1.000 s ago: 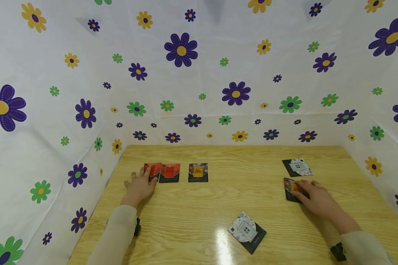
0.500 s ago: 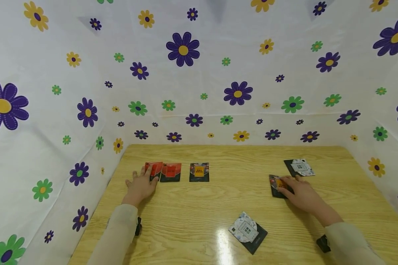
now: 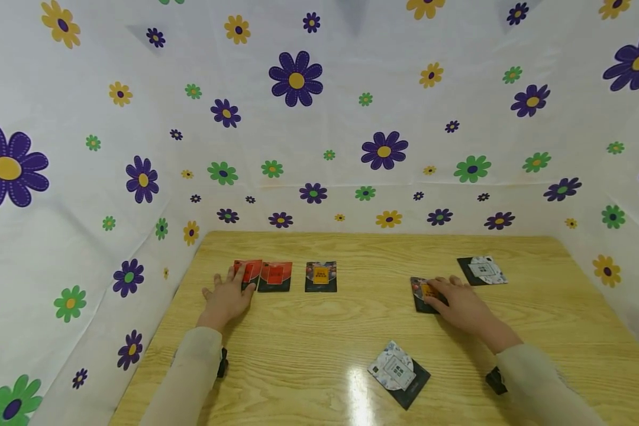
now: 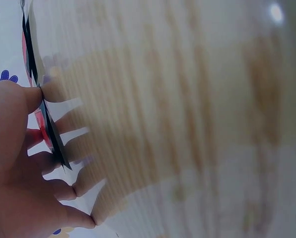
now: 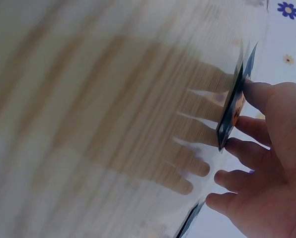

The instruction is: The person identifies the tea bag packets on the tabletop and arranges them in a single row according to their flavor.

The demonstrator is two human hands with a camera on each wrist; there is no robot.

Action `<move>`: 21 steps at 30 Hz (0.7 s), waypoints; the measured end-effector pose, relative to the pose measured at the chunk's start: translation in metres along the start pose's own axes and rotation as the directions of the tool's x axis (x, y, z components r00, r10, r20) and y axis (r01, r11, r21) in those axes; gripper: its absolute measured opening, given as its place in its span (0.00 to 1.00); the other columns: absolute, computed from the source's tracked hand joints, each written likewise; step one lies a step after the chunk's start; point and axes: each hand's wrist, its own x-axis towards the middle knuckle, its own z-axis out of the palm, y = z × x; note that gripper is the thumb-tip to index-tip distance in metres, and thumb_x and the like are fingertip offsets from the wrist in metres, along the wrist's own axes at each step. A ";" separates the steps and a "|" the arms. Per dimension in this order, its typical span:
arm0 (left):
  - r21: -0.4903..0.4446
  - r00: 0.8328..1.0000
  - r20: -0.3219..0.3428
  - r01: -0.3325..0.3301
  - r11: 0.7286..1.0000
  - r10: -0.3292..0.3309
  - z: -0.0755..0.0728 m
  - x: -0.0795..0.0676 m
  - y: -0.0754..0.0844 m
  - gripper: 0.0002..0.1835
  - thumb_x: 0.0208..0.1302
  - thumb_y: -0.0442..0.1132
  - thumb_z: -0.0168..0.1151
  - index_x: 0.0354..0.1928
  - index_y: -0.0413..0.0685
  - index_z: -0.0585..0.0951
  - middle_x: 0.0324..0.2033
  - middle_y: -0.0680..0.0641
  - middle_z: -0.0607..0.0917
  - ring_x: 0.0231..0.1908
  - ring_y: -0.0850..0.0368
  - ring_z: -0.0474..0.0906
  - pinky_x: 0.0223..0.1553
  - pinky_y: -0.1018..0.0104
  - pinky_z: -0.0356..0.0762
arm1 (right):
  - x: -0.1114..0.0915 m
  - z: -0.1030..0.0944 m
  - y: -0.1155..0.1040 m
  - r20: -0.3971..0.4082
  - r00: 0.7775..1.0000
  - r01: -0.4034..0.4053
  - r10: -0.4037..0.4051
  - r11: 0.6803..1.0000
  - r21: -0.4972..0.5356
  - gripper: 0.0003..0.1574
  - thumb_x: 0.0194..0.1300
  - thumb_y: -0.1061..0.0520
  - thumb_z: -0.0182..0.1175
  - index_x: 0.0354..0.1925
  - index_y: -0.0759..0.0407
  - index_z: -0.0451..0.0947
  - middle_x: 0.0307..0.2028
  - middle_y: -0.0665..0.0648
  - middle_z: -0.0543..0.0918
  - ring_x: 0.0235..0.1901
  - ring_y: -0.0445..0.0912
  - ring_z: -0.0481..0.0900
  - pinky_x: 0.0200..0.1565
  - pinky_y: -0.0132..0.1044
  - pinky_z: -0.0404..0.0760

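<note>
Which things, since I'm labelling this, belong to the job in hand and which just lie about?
Seemingly the job:
left hand on leftmost red packet
right hand on orange-label packet

Perhaps just lying about:
other red packet
other orange-label packet
two black-and-white packets

White flower-printed cloth (image 3: 319, 124) behind and beside a wood-grained table (image 3: 298, 349).

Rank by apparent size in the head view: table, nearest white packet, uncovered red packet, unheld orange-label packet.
Table
Nearest white packet
Uncovered red packet and unheld orange-label packet: too alike to rank.
</note>
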 end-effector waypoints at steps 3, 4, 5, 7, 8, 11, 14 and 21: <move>0.003 1.000 0.001 -0.002 1.000 0.002 0.000 0.000 -0.001 0.39 0.84 0.57 0.42 0.86 0.50 0.46 0.83 0.31 0.48 0.78 0.15 0.40 0.67 0.10 0.40 | 0.006 0.002 -0.007 0.006 1.000 0.009 -0.009 1.000 0.002 0.35 0.77 0.46 0.62 0.70 0.68 0.75 0.66 0.76 0.78 0.69 0.79 0.68 0.64 0.78 0.67; 0.004 1.000 0.002 -0.002 1.000 0.002 0.000 0.000 -0.001 0.39 0.84 0.57 0.42 0.86 0.50 0.46 0.83 0.31 0.48 0.78 0.15 0.40 0.67 0.10 0.40 | 0.008 0.003 -0.010 0.010 1.000 0.011 -0.011 1.000 0.006 0.35 0.78 0.46 0.61 0.70 0.68 0.75 0.66 0.76 0.78 0.70 0.79 0.67 0.65 0.77 0.67; 0.004 1.000 0.004 -0.002 1.000 0.002 0.000 0.001 -0.001 0.39 0.84 0.57 0.42 0.86 0.50 0.46 0.83 0.31 0.48 0.78 0.16 0.40 0.67 0.10 0.40 | 0.010 0.004 -0.012 0.015 1.000 0.014 -0.014 1.000 0.005 0.35 0.78 0.45 0.61 0.70 0.68 0.75 0.66 0.76 0.78 0.70 0.79 0.67 0.65 0.78 0.66; 0.006 1.000 0.007 0.000 1.000 0.000 0.000 0.001 -0.001 0.39 0.84 0.57 0.41 0.86 0.50 0.45 0.83 0.31 0.48 0.78 0.16 0.40 0.67 0.10 0.40 | 0.014 0.006 -0.016 0.023 1.000 0.016 -0.016 1.000 0.009 0.35 0.78 0.45 0.60 0.71 0.67 0.74 0.67 0.76 0.77 0.71 0.79 0.66 0.66 0.78 0.65; 0.005 1.000 0.009 0.001 1.000 -0.001 0.000 0.001 -0.001 0.39 0.84 0.57 0.41 0.86 0.50 0.45 0.83 0.31 0.48 0.78 0.16 0.40 0.67 0.10 0.40 | 0.016 0.008 -0.017 0.026 1.000 0.013 -0.014 1.000 0.012 0.36 0.78 0.45 0.60 0.71 0.67 0.74 0.67 0.75 0.77 0.71 0.79 0.65 0.67 0.78 0.64; 0.006 1.000 0.010 0.002 1.000 -0.002 0.000 0.001 0.000 0.39 0.84 0.57 0.41 0.86 0.50 0.45 0.83 0.31 0.48 0.78 0.16 0.40 0.67 0.10 0.41 | 0.021 0.010 -0.023 0.033 0.999 0.007 -0.007 1.000 0.016 0.36 0.79 0.44 0.59 0.73 0.66 0.73 0.69 0.75 0.76 0.73 0.77 0.64 0.70 0.77 0.62; 0.006 1.000 0.009 0.000 1.000 0.000 -0.001 0.000 -0.001 0.39 0.85 0.57 0.41 0.86 0.50 0.45 0.83 0.31 0.48 0.78 0.16 0.39 0.67 0.10 0.40 | 0.025 0.012 -0.029 0.028 1.000 -0.002 0.002 1.000 0.013 0.36 0.79 0.44 0.59 0.73 0.66 0.73 0.69 0.74 0.76 0.73 0.75 0.65 0.71 0.76 0.61; 0.005 1.000 0.007 -0.003 1.000 0.003 0.000 0.000 -0.002 0.39 0.85 0.57 0.41 0.86 0.50 0.45 0.83 0.31 0.47 0.78 0.16 0.39 0.67 0.10 0.39 | 0.032 0.014 -0.038 0.036 0.999 -0.003 0.003 1.000 0.018 0.35 0.80 0.44 0.58 0.73 0.64 0.73 0.70 0.74 0.75 0.74 0.75 0.63 0.71 0.77 0.60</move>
